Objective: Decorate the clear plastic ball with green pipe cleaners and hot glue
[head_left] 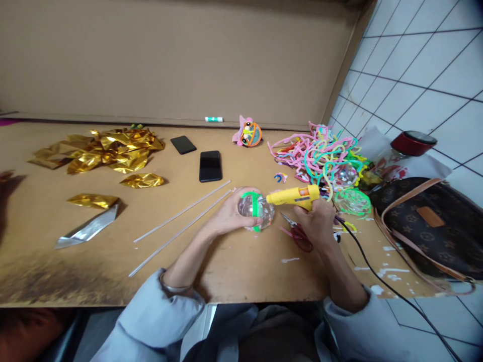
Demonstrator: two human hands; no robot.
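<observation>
One clear plastic ball (266,213), left fingers (249,221) clasping it, right fingers (303,215) gripping yellow glue gun (290,196)

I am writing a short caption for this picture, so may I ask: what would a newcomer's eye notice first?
Probably the yellow glue gun in the right hand, its nozzle pointing at a clear ball with green strips in the left hand. Next might come the tangle of pink, turquoise and yellow strands beyond the right hand, then the crumpled gold foil on the table's left side.

Scissors (298,233) in gap between hands (231,213) (319,222)
</observation>
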